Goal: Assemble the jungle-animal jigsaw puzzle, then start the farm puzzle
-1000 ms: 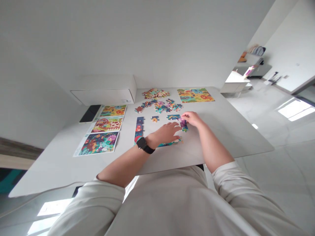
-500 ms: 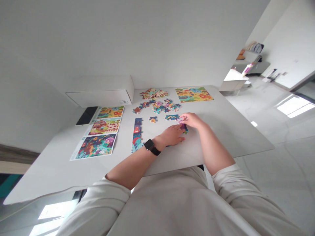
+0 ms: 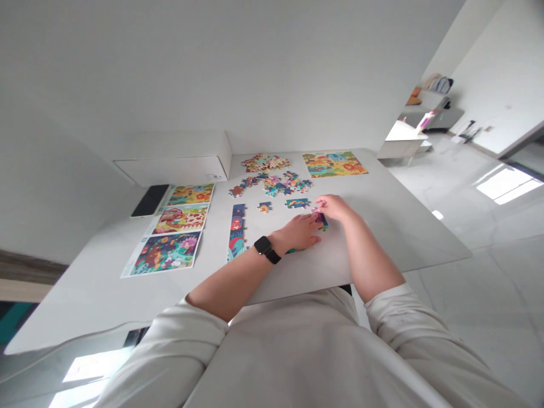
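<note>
My right hand (image 3: 332,205) pinches a pink puzzle piece (image 3: 315,210) at the top end of a dark joined puzzle strip (image 3: 322,221). The fingers hide part of the piece. My left hand (image 3: 301,231), with a black watch on the wrist, lies flat with its fingers apart, touching that strip and covering pieces below it. Just above sits a short joined section (image 3: 297,203). A single piece with a yellow moon (image 3: 264,207) lies to its left. Farther left stands a tall joined column (image 3: 237,231), its lower end close to my left forearm.
Loose puzzle pieces (image 3: 283,184) spread behind my hands, with another heap (image 3: 264,162) near the wall. A finished-looking animal picture (image 3: 335,164) lies at the back right. At left are picture sheets (image 3: 168,252), a black phone (image 3: 150,200) and a white box (image 3: 172,168).
My right hand has shifted slightly right and down with the pink piece, away from the short joined section. My left hand has moved a little to the right.
</note>
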The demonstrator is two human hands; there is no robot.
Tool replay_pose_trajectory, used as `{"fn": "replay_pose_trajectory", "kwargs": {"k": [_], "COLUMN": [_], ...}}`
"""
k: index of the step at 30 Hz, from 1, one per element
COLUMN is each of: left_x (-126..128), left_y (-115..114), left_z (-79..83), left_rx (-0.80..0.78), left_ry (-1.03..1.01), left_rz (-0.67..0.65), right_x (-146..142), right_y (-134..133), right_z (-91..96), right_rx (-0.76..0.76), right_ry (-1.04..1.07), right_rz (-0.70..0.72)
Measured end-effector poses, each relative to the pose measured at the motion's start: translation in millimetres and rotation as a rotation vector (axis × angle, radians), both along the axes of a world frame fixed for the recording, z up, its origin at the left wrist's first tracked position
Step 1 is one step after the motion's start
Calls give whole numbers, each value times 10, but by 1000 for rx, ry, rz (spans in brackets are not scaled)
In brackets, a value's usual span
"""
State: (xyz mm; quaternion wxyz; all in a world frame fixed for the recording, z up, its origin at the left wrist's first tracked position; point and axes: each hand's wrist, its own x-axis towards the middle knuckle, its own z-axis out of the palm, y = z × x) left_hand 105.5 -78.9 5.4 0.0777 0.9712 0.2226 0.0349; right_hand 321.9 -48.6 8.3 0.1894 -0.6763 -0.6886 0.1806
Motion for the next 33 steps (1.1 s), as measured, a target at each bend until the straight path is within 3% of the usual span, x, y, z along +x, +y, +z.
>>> {"fn": "replay_pose_trajectory", "kwargs": {"k": [7,13,16,26,33], "left_x": [-28,-171,-228,-503,-1022], "left_y": [219,583,665,786,1007], "left_z": [80,121,117,121,75], "left_rx": [-99,-68,-53,-58,-51], "left_ry": [-108,-193,-150,-138,-166], "left_rz": [-17,393,493,461,453], "right_x": [10,-62,-176,-363,-392], "right_y": [-32,0,11,-21,-22], "right_z": [37,4,-22,-63,-98], "right_rx": [-28,1,31,38,47], "right_ry": [6,-164,-256,-286,-280], "right_rz": [-6,11,14,46,44]}}
